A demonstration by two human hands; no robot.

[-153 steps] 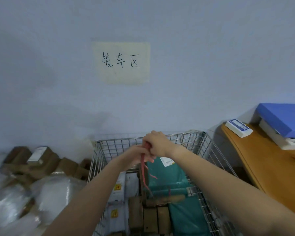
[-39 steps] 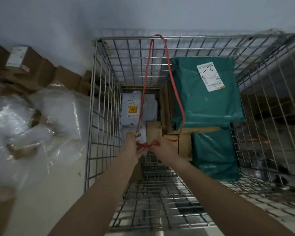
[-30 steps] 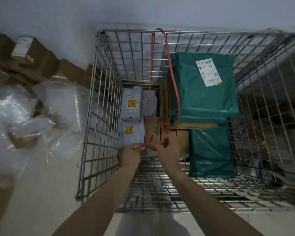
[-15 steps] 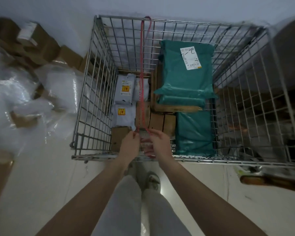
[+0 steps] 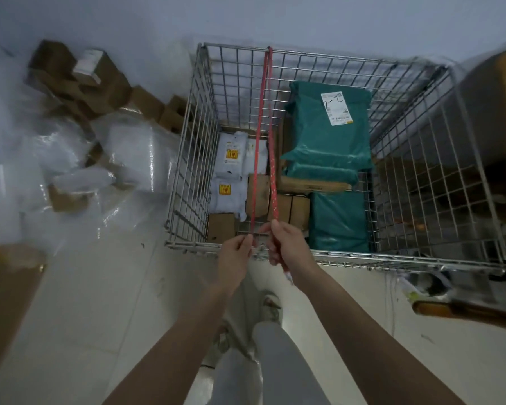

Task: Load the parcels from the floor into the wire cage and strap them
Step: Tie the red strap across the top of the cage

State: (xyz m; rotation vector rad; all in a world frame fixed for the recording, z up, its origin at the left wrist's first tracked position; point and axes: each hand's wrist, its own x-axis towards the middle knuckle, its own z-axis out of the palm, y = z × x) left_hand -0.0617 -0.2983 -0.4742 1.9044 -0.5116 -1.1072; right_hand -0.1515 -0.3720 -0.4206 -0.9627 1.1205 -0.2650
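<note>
Both arms reach fwd & down, hands side by side at near rim of cage (image 5: 392, 260). L hand (image 5: 234, 258) pinches 1 strand of red strap (image 5: 257, 147) w/ thumb & fingers. R hand (image 5: 289, 248) curls round the other strand, end trailing past wrist. 2 strands run straight from far rim, over parcels (image 5: 327, 141) inside cage.

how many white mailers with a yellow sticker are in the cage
2. One white mailer lies at the left wall of the wire cage, the other just nearer; more may hide underneath.
</note>
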